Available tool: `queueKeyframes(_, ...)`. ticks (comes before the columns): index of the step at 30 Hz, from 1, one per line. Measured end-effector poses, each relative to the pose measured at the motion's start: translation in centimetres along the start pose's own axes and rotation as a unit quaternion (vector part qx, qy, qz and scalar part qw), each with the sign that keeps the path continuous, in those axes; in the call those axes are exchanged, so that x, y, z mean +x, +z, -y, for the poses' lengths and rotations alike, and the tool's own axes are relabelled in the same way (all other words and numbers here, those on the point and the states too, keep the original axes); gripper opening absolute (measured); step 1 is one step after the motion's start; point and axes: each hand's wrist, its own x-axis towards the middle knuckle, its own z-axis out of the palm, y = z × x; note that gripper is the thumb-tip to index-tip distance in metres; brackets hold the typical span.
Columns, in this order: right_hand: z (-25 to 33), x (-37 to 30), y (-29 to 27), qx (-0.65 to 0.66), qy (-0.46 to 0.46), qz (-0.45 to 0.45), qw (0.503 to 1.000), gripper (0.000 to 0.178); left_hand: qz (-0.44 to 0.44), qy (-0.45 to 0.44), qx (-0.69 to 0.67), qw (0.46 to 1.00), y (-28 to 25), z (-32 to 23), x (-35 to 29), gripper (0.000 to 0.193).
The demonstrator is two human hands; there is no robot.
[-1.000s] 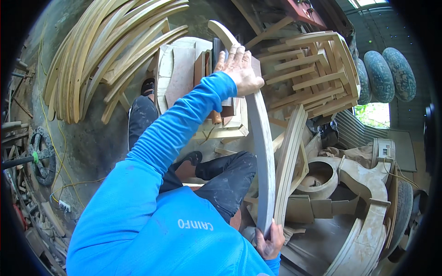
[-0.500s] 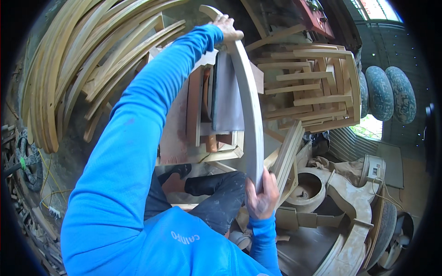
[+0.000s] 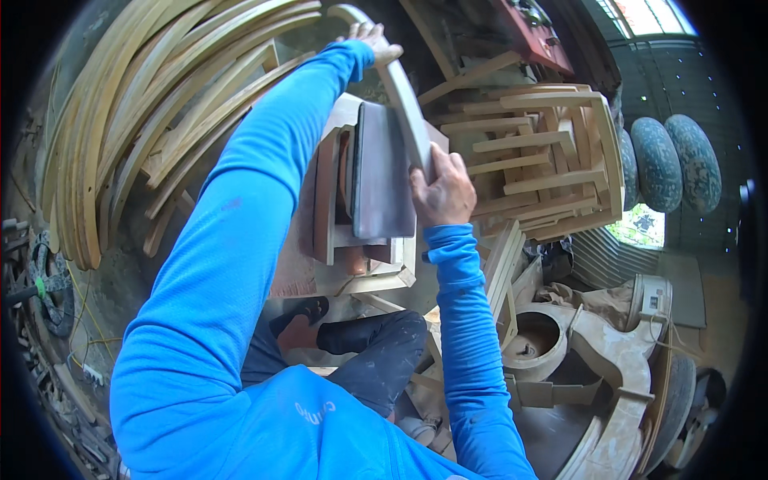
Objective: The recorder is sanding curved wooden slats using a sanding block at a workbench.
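Note:
A pale curved wooden piece (image 3: 406,104) lies lengthwise away from me, its broad side along the right of an upright sanding belt (image 3: 384,176). Near its far end, my left hand (image 3: 374,43) is wrapped over the wood. The near end sits in the grip of my right hand (image 3: 446,192), thumb on the left side and fingers on the right. Whether wood and belt touch is hard to tell. The belt stands on a wooden-framed machine base (image 3: 376,282) in front of my legs.
Long curved wooden strips (image 3: 96,160) are stacked at the left. Slatted wooden frames (image 3: 552,160) are piled at the right, with loose boards (image 3: 498,268) nearer. A dusty blower-like housing (image 3: 534,340) stands at lower right. Rounded blue-grey rolls (image 3: 658,164) rest farther right.
The curved piece has slid away from me along the belt. My right hand has moved forward with its near end, and my left hand has shifted slightly left.

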Motion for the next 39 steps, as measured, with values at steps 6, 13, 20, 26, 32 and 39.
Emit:
queueKeyframes(6, -2.0, -10.8, -5.9, 0.014, -0.037, 0.003, 0.999, 0.053, 0.068, -0.005, 0.053, 0.996, -1.0, -2.0, -7.2, 0.107)
queueKeyframes(13, -4.9, -35.6, -17.5, 0.153, 0.090, 0.086, 0.980, 0.065, 0.071, 0.089, 0.078, 0.990, -3.1, -5.8, -19.8, 0.095)
queueKeyframes(20, -2.9, -54.3, -25.1, 0.165, 0.220, 0.113, 0.955, 0.072, 0.064, 0.192, 0.090, 0.975, -2.5, -9.1, -40.1, 0.091)
queueKeyframes(26, -2.4, -50.1, -23.2, 0.120, 0.155, 0.088, 0.977, 0.072, 0.035, 0.204, 0.047, 0.977, -2.3, -7.1, -36.4, 0.088)
queueKeyframes(32, -2.4, -30.3, -12.4, 0.137, 0.112, 0.105, 0.979, 0.070, 0.040, 0.095, 0.074, 0.992, -3.3, -5.5, -23.4, 0.083)
queueKeyframes(39, 0.1, -6.8, -2.7, 0.016, 0.060, 0.108, 0.992, 0.058, 0.066, 0.143, 0.068, 0.985, -1.2, -4.8, -23.5, 0.084)
